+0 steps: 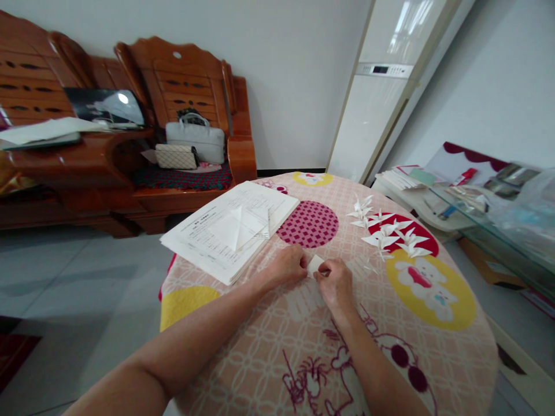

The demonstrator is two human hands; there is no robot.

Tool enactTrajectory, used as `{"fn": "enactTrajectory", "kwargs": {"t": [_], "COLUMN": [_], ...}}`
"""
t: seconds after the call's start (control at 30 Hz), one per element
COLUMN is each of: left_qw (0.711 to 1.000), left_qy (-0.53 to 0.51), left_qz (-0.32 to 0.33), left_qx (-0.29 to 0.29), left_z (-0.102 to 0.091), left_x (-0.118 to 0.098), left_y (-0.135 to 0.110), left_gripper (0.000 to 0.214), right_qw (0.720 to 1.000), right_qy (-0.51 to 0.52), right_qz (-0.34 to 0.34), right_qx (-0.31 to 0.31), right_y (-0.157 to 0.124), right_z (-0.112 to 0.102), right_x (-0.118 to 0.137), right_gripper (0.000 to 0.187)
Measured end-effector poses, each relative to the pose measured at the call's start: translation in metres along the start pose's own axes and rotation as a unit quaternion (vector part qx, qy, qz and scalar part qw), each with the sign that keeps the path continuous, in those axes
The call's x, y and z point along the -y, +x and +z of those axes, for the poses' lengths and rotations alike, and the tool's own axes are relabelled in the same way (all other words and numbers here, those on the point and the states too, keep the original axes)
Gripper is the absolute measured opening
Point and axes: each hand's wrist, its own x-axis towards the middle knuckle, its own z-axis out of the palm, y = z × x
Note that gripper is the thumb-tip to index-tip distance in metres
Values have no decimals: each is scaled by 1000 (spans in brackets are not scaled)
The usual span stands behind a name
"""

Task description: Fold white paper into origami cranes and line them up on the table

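Note:
A small folded piece of white paper [316,264] sits between my two hands, low over the patterned tablecloth. My left hand [289,264] has its fingers closed at the left edge of the paper. On the other side, my right hand [336,281] pinches the paper between thumb and curled fingers. Part of the paper is hidden behind the fingers. To the right stands a cluster of several white folded paper cranes [387,231]. Left of my hands lies a stack of printed sheets [208,231], with a creased white paper square [243,227] on top.
The round table's tablecloth [260,358] carries printed bears and coloured circles. At right, a glass-topped stand [485,231] holds papers, a plastic bag and small items. Behind are wooden chairs [182,75] with a grey bag [197,138], and a tall white air conditioner [373,104].

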Motion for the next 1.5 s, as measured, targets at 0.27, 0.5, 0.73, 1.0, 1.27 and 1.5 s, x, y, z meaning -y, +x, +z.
{"fn": "enactTrajectory", "kwargs": {"t": [0.27, 0.5, 0.73, 1.0, 1.27, 1.5], "left_qw": [999, 998, 998, 994, 989, 992], "left_qy": [-41, -42, -48, -81, -33, -78], "left_qz": [20, 32, 31, 58, 133, 98], "left_qx": [-8, -20, -11, -35, -54, -20], "left_z": [-5, -3, -4, -4, 4, 1], "left_x": [-1, 2, 2, 4, 6, 2], "left_y": [0, 0, 0, -4, -3, 5], "left_gripper": [9, 11, 12, 36, 55, 52], "right_qw": [994, 995, 996, 994, 996, 996], "right_qy": [103, 93, 72, 78, -20, 21], "right_qz": [24, 21, 49, 79, 71, 82], "right_qx": [27, 27, 26, 13, 43, 42], "right_y": [3, 3, 4, 1, 3, 5], "right_z": [-11, -20, -23, -30, -24, -21], "right_x": [-6, -15, -21, -18, -13, -16], "right_gripper": [13, 19, 16, 15, 44, 44]}}
